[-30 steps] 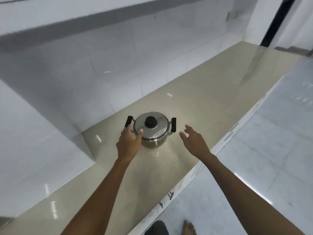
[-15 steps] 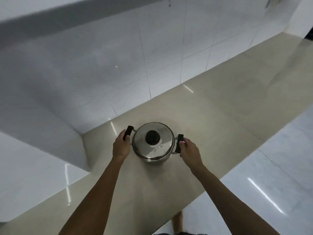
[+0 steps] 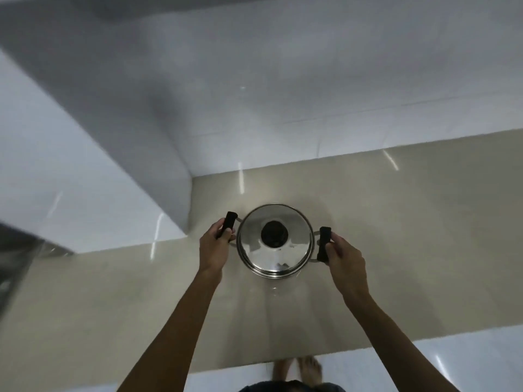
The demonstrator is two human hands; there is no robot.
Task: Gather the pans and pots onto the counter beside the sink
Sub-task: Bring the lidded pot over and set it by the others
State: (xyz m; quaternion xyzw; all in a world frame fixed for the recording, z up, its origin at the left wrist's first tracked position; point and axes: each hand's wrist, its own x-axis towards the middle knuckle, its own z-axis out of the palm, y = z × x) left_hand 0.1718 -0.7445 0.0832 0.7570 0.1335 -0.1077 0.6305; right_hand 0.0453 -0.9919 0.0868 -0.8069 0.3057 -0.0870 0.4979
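A shiny steel pot (image 3: 274,256) with a lid and a black knob sits in the middle of the beige counter (image 3: 410,236), near the tiled corner. My left hand (image 3: 214,246) is closed around the pot's black left handle. My right hand (image 3: 343,258) is closed around its black right handle. Both arms reach forward from the bottom of the view. I cannot tell whether the pot rests on the counter or is slightly raised.
A white tiled wall (image 3: 311,94) runs behind the counter, and a white tiled block (image 3: 85,179) juts out at the left. A dark blurred edge (image 3: 14,264) shows at far left. Below the counter's front edge lie the white floor (image 3: 452,360) and my bare feet (image 3: 297,369).
My right hand came in and closed on the right handle, and my left hand settled on the left handle. The view has swung to face the counter squarely from above.
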